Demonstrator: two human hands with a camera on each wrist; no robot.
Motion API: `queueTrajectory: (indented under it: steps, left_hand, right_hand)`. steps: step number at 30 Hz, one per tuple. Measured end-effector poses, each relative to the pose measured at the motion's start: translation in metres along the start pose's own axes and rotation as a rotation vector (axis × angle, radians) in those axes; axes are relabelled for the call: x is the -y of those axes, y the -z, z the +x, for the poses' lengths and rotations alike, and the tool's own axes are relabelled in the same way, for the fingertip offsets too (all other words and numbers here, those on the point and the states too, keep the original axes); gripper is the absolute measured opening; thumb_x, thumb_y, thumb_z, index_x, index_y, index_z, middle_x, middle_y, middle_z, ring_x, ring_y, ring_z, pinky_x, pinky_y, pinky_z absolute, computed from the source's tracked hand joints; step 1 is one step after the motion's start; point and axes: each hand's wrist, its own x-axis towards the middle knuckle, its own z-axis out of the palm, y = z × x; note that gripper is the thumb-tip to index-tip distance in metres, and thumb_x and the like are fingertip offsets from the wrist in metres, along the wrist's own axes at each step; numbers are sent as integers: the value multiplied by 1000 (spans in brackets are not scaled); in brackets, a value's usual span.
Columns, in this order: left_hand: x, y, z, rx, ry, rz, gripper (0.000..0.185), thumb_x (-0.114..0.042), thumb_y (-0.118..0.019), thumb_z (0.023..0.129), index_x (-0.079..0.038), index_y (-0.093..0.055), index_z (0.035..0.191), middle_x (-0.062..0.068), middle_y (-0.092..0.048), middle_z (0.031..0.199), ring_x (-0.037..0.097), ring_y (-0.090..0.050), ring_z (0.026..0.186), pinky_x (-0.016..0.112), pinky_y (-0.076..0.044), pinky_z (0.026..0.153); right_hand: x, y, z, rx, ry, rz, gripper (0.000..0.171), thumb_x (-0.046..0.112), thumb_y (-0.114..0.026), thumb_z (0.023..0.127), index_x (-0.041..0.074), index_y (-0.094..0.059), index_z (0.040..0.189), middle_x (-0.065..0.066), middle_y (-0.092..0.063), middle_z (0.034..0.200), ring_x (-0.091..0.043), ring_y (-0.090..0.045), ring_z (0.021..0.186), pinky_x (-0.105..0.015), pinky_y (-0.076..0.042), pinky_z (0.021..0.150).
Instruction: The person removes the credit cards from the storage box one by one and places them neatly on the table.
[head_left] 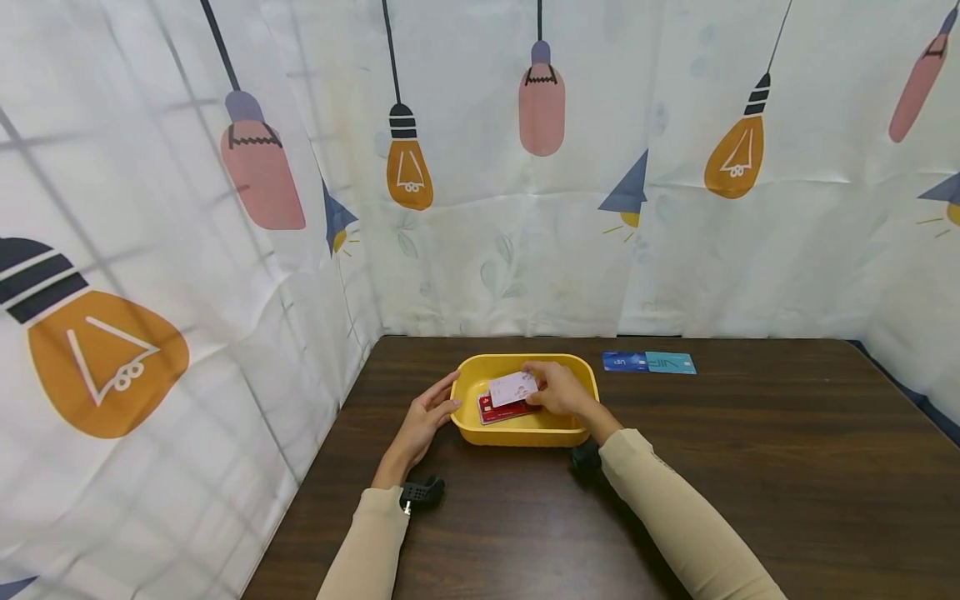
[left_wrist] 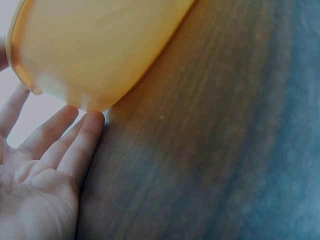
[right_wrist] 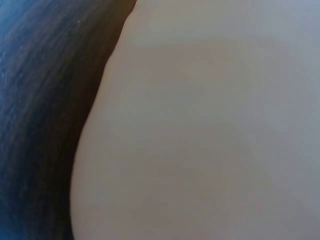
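Observation:
A yellow tub (head_left: 480, 433) sits on the dark wooden table (head_left: 750, 467). Inside it lies a red card (head_left: 497, 411). My right hand (head_left: 558, 388) reaches over the tub and pinches a white card (head_left: 513, 387) above the red one. My left hand (head_left: 429, 412) rests with straight fingers against the tub's left outer wall; in the left wrist view its fingertips (left_wrist: 92, 120) touch the yellow tub (left_wrist: 100, 45). The right wrist view is filled by a pale blurred surface and a strip of table, so the hand is hidden there.
Two blue cards (head_left: 648, 362) lie side by side on the table behind and to the right of the tub. A curtain printed with light bulbs (head_left: 480, 167) closes off the back and left sides. The table's right half is bare wood.

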Motion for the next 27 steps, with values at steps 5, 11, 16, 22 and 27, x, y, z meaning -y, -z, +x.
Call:
queueTrajectory:
  steps: [5, 11, 16, 22, 27]
  left_hand:
    - [1, 0, 1, -8, 0, -3, 54, -12, -58, 104, -20, -45, 156, 11, -42, 162, 31, -43, 148, 32, -51, 107]
    - [1, -1, 1, -10, -6, -7, 54, -12, -59, 104, -20, -46, 155, 11, -42, 162, 31, -43, 148, 33, -52, 108]
    - [0, -1, 0, -7, -9, -5, 55, -14, -61, 103, -19, -46, 156, 11, -42, 162, 32, -43, 148, 37, -50, 110]
    - [0, -2, 0, -10, -11, -5, 54, -12, -59, 103, -18, -45, 156, 12, -41, 162, 33, -43, 148, 37, -50, 110]
    - [0, -2, -1, -23, -4, -1, 53, -10, -59, 103, -19, -47, 155, 12, -43, 161, 32, -44, 147, 37, -51, 109]
  right_hand:
    - [0, 0, -1, -9, -5, 13, 54, 7, -79, 88, 13, -62, 140, -10, -68, 104, -23, -55, 87, -30, -47, 75]
    - [0, 1, -1, -20, -6, 51, 57, 6, -78, 89, 14, -61, 142, -12, -70, 113, -24, -56, 92, -31, -49, 78]
    - [1, 1, -3, -28, -6, 88, 57, 6, -78, 89, 15, -61, 143, -13, -71, 113, -24, -57, 90, -28, -47, 71]
    - [1, 1, -4, -41, -2, 136, 58, 4, -77, 89, 14, -60, 143, -14, -71, 108, -23, -57, 87, -28, -46, 63]
    - [1, 1, -3, -55, 14, 163, 57, 5, -77, 89, 12, -60, 143, -12, -71, 105, -23, -57, 88, -28, -46, 68]
